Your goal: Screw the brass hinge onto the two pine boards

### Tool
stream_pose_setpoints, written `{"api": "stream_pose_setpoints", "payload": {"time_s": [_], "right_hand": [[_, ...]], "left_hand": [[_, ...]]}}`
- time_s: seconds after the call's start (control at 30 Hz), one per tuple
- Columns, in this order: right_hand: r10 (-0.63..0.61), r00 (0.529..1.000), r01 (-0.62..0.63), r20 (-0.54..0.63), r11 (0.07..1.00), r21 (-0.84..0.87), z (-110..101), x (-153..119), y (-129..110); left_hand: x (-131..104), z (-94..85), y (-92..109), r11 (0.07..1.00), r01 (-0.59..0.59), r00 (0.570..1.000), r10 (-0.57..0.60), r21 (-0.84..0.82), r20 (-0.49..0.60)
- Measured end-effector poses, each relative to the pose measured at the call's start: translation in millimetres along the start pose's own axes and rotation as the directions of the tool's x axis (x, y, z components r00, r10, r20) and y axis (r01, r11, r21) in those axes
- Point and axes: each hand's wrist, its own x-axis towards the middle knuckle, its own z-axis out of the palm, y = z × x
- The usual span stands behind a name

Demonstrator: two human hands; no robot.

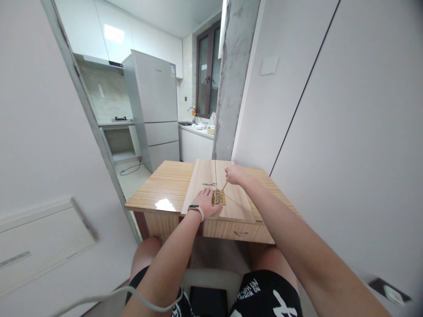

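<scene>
Two pale wooden boards, a left board and a right board, lie side by side with a narrow seam between them. A brass hinge lies flat across that seam. My left hand rests spread on the boards, fingers against the hinge's left side and thumb near its lower edge. My right hand is closed around a screwdriver, whose thin shaft slants down to the hinge's upper right part. Its handle is hidden in my fist. Several small dark screws lie above the hinge.
The boards lie on a wood-grain table with a drawer handle at its front. A pale cable crosses in front of my left forearm. A white wall stands close on the right; a fridge stands beyond.
</scene>
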Motion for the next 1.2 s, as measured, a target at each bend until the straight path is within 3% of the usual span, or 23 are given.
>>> {"api": "stream_pose_setpoints", "payload": {"time_s": [0.4,1.2], "right_hand": [[-0.076,0.997,0.076,0.005,0.997,0.004,1.2,-7.7,8.1],[-0.038,0.999,0.039,0.024,0.999,-0.023,-4.7,-4.9,-1.9]], "left_hand": [[-0.2,0.7,0.8,1.000,0.013,1.000,-0.012,-0.017,0.016],[0.0,2.4,0.0,1.000,0.016,1.000,-0.015,-0.024,0.004]]}}
